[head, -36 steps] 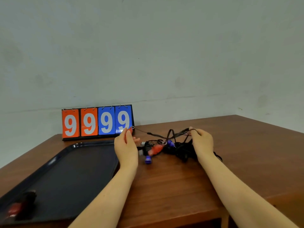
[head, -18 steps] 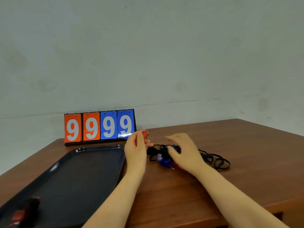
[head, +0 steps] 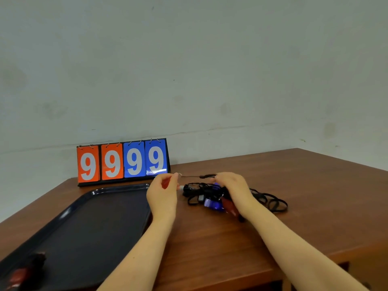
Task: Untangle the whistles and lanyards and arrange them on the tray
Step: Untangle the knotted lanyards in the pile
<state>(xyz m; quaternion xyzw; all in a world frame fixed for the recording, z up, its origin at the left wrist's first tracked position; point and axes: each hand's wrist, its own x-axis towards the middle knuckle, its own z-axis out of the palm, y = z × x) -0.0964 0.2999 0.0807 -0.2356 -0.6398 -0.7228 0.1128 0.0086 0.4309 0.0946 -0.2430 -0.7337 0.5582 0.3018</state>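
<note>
Left hand (head: 162,191) pinches a red whistle (head: 165,183), thin cord taut toward 3 o'clock; right hand (head: 233,189) grips the limp, light lanyard tangle (head: 212,196) on the surface (head: 315,185), right of the tray (head: 84,223)—best held by hard whistle bodies.

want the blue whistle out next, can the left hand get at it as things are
Probably not right away. The left hand is pinching a red whistle, and the blue whistle lies in the tangle of lanyards, close under the right hand.
</note>
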